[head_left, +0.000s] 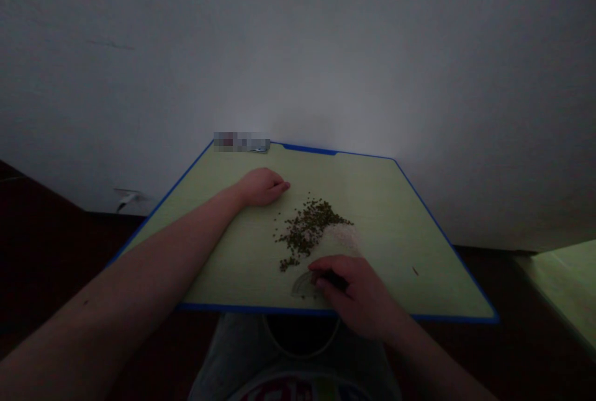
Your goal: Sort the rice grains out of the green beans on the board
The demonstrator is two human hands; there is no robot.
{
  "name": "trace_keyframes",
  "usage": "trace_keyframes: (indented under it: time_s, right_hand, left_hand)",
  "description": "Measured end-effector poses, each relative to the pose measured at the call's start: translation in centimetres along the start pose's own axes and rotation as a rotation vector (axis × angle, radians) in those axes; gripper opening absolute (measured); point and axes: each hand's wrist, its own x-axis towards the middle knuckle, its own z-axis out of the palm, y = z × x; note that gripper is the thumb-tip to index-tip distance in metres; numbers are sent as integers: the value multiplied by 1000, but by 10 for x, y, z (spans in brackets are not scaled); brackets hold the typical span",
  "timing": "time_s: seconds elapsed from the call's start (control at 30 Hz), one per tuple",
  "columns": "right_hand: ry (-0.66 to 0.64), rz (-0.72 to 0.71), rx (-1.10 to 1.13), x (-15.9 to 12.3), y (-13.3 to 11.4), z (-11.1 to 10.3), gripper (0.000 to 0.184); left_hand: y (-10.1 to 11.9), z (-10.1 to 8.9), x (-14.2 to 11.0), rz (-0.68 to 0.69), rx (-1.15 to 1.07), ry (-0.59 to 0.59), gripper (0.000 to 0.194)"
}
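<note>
My left hand point(264, 187) rests on the tabletop, its fingers curled closed, left of a spread of small dark green beans point(310, 224). Nothing shows in that hand. Pale grains like rice point(343, 236) lie in a patch against the beans' right side. Close to the table's near edge, my right hand point(347, 286) has its thumb and fingers closed on a clear, curved piece with fine lines, seemingly a protractor point(302, 285). Part of this piece is hidden by the fingers. A few beans lie beside it.
The pale folding table point(209, 264) has a blue rim and stands against a grey wall point(326, 47). A flat item point(259, 145), partly blurred, lies at its back left corner. A dark round container point(302, 334) sits below the near edge, at the lap.
</note>
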Motion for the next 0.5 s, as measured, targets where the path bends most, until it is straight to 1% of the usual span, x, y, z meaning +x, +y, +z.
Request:
trace_keyframes:
  time_s: [0.23,0.33,0.5]
  right_hand:
    - [13,30,12,-17,2,1,22]
    - [26,30,-1,-21,4,1,22]
    - [5,17,8,-23,5,0,23]
  left_hand:
    - [-2,1,0,-6,-18,-7,57]
    - [-2,1,0,2,-22,-6,57]
    - [-2,1,0,1,-9,-5,57]
